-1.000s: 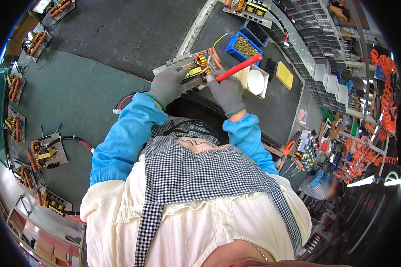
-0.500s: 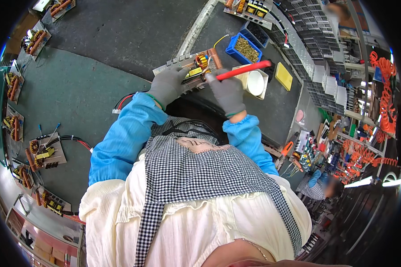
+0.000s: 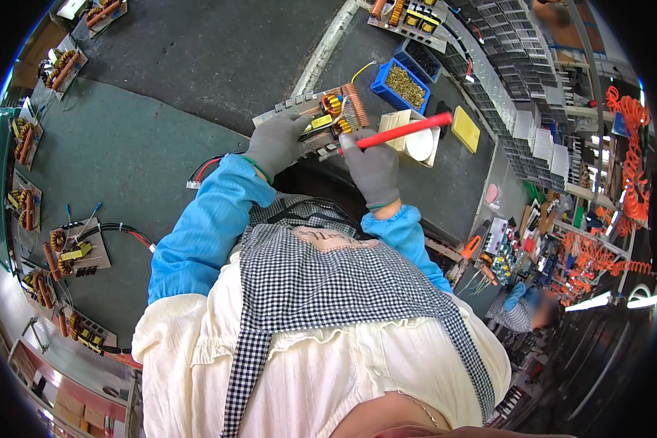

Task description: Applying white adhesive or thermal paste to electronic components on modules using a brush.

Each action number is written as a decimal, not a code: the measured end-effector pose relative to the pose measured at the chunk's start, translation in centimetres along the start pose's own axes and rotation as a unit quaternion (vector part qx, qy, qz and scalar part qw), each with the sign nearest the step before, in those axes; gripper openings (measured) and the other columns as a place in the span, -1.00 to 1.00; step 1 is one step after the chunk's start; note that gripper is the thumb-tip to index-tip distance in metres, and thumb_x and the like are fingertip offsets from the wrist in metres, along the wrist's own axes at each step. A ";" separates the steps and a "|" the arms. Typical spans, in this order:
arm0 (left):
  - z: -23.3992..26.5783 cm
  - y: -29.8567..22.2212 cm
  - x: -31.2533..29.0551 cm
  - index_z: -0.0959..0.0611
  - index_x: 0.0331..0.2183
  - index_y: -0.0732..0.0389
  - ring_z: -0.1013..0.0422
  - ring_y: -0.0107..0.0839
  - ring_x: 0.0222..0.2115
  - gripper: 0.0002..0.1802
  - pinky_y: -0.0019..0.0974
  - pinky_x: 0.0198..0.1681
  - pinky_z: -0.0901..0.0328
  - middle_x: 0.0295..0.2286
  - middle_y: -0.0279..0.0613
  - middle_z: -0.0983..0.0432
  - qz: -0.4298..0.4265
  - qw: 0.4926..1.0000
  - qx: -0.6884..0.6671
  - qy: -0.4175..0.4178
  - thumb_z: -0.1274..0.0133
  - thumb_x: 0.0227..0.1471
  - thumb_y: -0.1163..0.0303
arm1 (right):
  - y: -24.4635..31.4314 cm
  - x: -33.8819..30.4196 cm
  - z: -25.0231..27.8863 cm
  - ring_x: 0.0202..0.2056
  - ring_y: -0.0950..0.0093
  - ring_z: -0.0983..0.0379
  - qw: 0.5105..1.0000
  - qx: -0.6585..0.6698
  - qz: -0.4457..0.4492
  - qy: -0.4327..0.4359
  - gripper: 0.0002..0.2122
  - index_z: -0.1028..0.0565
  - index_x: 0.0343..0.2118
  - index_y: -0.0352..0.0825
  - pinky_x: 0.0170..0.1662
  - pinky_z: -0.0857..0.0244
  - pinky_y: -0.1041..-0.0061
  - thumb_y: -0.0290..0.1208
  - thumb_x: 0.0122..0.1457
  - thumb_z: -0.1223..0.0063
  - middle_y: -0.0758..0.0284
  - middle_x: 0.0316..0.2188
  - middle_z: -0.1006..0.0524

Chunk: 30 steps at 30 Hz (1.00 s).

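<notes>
My left hand (image 3: 275,144), in a grey glove, is closed on the left part of a circuit board (image 3: 355,125) with copper coils, a yellow transformer and metal heatsink strips. The board is tilted over the near edge of the bench. In my gloved right hand (image 3: 373,170) is a long red stick-shaped tool (image 3: 409,130), held slantwise between thumb and fingers. Its lower end is at the board's near edge, beside a metal strip; I cannot make out the tip or whether it touches. A white round cup (image 3: 419,144) in a cream box stands right of the board.
A blue bin of small brass-coloured parts (image 3: 404,86) and a darker bin (image 3: 420,58) stand beyond. A yellow pad (image 3: 465,130) lies right. Stacked grey metal pieces (image 3: 515,66) line the right side. Several more circuit boards (image 3: 79,248) sit along the left, with wires trailing.
My right hand has moved slightly down toward me, and the red tool's lower end has shifted from over the board to its near edge. My left hand keeps its hold.
</notes>
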<state>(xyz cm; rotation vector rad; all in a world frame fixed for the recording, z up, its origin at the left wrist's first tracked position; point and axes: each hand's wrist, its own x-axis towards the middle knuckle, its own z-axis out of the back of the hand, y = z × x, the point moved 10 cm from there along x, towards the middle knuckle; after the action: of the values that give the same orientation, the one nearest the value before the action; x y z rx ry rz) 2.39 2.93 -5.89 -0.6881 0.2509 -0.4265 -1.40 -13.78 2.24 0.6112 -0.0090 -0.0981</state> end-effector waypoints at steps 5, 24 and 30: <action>0.6 -0.6 0.0 -0.60 0.12 0.09 -0.50 -0.10 0.05 -0.41 -0.10 0.09 -0.41 0.02 -0.11 -0.56 0.025 0.999 0.008 0.023 -0.21 0.14 0.00 | 1.3 -0.7 -0.4 -0.47 0.24 -0.58 0.996 -0.001 0.080 -0.046 -0.79 -0.61 -0.45 -0.27 -0.37 -0.40 0.27 -0.24 0.22 -0.27 0.19 -0.57 -0.59; 0.0 0.2 -0.1 -0.57 0.18 0.02 -0.48 -0.16 0.09 -0.34 -0.12 0.11 -0.41 0.10 -0.20 -0.52 0.029 0.999 0.000 0.035 -0.30 0.03 0.20 | 2.1 -1.9 -1.6 -0.41 0.25 -0.62 0.998 -0.001 0.063 0.000 -0.81 -0.63 -0.39 -0.29 -0.33 -0.45 0.32 -0.27 0.19 -0.31 0.24 -0.50 -0.63; -0.2 0.3 0.0 -0.57 0.18 0.03 -0.49 -0.13 0.08 -0.33 -0.11 0.09 -0.42 0.08 -0.17 -0.53 0.018 0.999 0.005 0.035 -0.30 0.00 0.25 | 3.1 -2.0 -1.4 -0.44 0.26 -0.60 0.996 0.047 0.077 -0.025 -0.82 -0.62 -0.40 -0.28 -0.35 -0.45 0.33 -0.28 0.19 -0.30 0.23 -0.52 -0.63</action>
<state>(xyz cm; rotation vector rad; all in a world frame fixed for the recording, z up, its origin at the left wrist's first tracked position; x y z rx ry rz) 2.45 3.04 -6.27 -0.6580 0.3264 -0.4167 -3.02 -10.29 2.95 0.7007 -0.1096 0.0361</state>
